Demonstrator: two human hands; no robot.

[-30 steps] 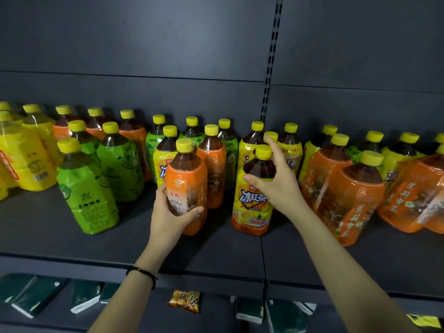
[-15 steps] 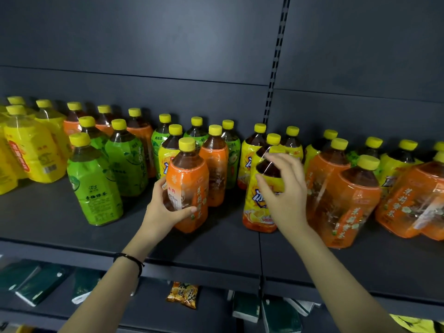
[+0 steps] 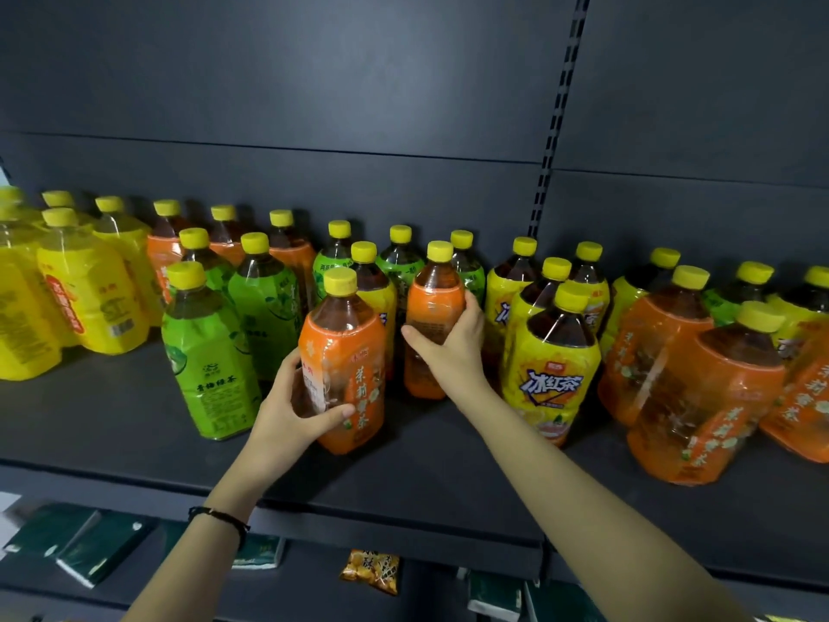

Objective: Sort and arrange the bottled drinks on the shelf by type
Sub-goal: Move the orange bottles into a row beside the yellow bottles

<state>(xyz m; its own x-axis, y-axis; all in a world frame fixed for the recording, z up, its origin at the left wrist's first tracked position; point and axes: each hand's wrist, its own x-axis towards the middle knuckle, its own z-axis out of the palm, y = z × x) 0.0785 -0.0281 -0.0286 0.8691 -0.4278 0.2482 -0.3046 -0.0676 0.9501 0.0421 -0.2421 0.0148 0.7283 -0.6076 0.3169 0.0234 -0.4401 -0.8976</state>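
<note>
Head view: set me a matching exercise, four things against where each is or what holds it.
1 front orange-labelled plastic bottle
2 rear orange-labelled plastic bottle
3 front green-labelled plastic bottle
4 orange snack packet

A on the lower shelf
B gripped by the right hand
C gripped by the left hand
D standing untouched, left of both hands

Pairs: 1-C, 2-B, 3-D, 4-A

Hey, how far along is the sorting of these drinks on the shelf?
Partly done. The pale yellow bottles at far left stand grouped. In hand: the left hand grips a front orange bottle, and the right hand grips a second orange bottle behind it. Left: green, orange and iced-tea bottles are mixed through the middle and right, like the iced-tea bottle between orange ones.
</note>
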